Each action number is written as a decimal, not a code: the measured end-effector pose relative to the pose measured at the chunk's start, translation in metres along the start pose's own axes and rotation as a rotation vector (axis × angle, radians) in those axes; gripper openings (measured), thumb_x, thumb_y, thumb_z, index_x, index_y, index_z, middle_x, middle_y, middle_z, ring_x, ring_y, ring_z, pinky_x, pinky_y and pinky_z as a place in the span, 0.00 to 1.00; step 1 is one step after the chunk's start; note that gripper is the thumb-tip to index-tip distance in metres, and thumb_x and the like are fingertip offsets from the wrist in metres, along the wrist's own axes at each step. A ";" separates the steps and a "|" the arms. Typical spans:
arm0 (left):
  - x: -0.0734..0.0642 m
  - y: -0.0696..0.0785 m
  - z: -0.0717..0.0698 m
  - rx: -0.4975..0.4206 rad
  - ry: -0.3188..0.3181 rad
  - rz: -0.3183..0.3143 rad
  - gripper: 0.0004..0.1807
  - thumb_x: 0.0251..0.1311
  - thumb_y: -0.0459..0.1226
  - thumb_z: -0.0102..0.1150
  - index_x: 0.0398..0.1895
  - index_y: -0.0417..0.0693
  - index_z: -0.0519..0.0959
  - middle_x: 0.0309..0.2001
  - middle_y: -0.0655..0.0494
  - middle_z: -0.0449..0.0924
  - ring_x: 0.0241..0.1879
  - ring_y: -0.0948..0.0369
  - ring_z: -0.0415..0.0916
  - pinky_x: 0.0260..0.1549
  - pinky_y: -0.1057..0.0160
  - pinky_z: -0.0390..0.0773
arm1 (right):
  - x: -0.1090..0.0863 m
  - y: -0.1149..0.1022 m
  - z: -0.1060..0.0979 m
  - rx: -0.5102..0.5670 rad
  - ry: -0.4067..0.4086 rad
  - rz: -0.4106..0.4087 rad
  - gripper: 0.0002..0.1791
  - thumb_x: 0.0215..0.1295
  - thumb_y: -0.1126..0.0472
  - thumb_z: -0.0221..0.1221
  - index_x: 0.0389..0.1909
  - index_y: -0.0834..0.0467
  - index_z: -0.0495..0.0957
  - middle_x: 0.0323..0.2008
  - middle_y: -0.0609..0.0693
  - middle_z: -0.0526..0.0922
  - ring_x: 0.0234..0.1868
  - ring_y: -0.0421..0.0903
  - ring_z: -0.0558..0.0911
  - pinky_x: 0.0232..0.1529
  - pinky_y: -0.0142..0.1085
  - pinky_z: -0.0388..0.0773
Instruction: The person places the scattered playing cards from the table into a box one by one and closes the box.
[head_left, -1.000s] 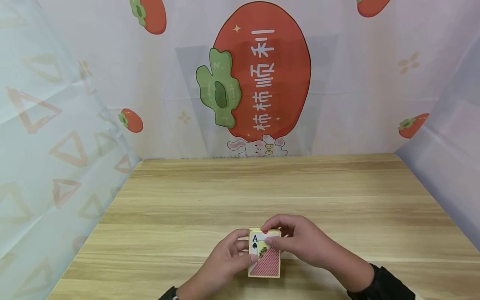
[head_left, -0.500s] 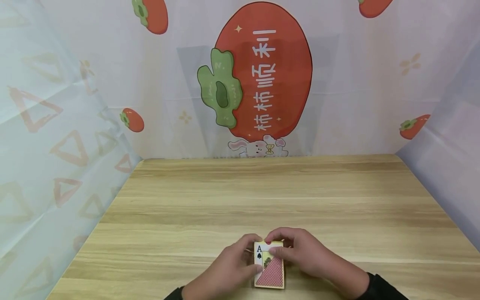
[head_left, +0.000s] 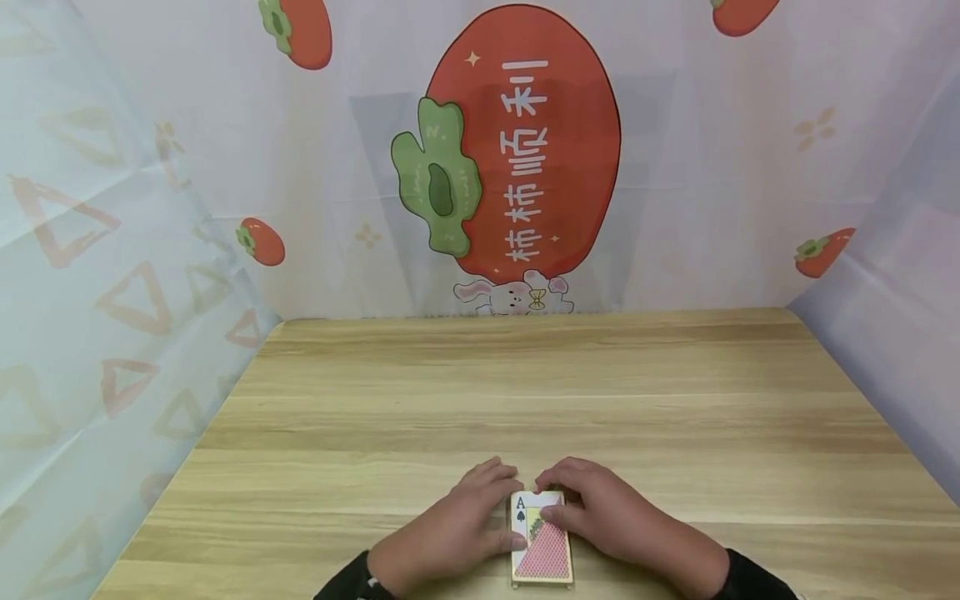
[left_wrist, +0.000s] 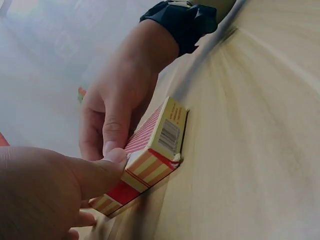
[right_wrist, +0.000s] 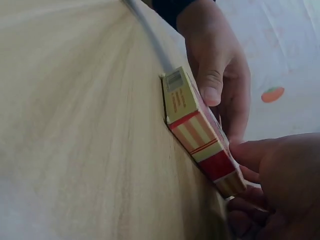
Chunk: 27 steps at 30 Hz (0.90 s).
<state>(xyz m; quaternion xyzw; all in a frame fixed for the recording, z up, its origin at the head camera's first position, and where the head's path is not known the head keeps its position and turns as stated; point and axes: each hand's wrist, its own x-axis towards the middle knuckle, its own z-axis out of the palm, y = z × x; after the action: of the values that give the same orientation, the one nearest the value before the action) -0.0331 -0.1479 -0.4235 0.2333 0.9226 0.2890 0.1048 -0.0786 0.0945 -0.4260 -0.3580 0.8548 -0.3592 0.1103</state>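
Observation:
A playing-card box (head_left: 550, 554) with an ace of spades on its red-patterned top lies flat at the near middle of the wooden table. My right hand (head_left: 626, 517) pinches its far right part, thumb on top and fingers bent over the far end. On the other side, my left hand (head_left: 457, 525) rests with its thumb on the left edge of the top and its other fingers stretched out past the far left corner. In the left wrist view, the box's barcoded near end (left_wrist: 170, 132) and striped side show. Its underside is hidden.
Wooden tabletop (head_left: 525, 392) surrounds the box. A white cloth (head_left: 675, 167) printed with persimmons stands behind the table, and more cloth (head_left: 127, 333) hangs along the left side and the right side.
The box has come down toward the near edge and onto the table. My left fingers have straightened from its left side; the right hand moved along with it.

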 end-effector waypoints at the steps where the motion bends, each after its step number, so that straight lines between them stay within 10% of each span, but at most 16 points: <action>1: -0.002 0.001 0.000 0.009 0.008 0.015 0.29 0.62 0.58 0.58 0.62 0.55 0.72 0.69 0.55 0.64 0.72 0.51 0.50 0.65 0.43 0.63 | -0.003 -0.003 -0.001 -0.025 -0.008 0.001 0.18 0.66 0.44 0.60 0.53 0.46 0.77 0.50 0.38 0.77 0.47 0.39 0.75 0.49 0.42 0.77; 10: -0.024 0.014 -0.004 0.103 0.024 0.104 0.26 0.54 0.52 0.69 0.56 0.58 0.76 0.64 0.55 0.67 0.63 0.58 0.64 0.58 0.55 0.74 | -0.036 -0.019 -0.005 -0.372 -0.110 -0.008 0.46 0.54 0.26 0.57 0.65 0.54 0.69 0.65 0.56 0.70 0.60 0.54 0.72 0.56 0.54 0.73; 27: -0.012 0.011 -0.002 0.104 0.051 0.183 0.25 0.57 0.53 0.67 0.55 0.54 0.77 0.62 0.57 0.69 0.56 0.63 0.70 0.55 0.58 0.76 | -0.037 -0.007 -0.007 -0.331 -0.039 0.001 0.42 0.54 0.29 0.61 0.63 0.51 0.71 0.64 0.53 0.72 0.60 0.52 0.72 0.57 0.55 0.72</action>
<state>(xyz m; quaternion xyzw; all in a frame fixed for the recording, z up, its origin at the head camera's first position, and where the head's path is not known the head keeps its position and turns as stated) -0.0192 -0.1465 -0.4145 0.3141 0.9136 0.2548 0.0420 -0.0515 0.1199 -0.4184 -0.3778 0.9001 -0.2066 0.0666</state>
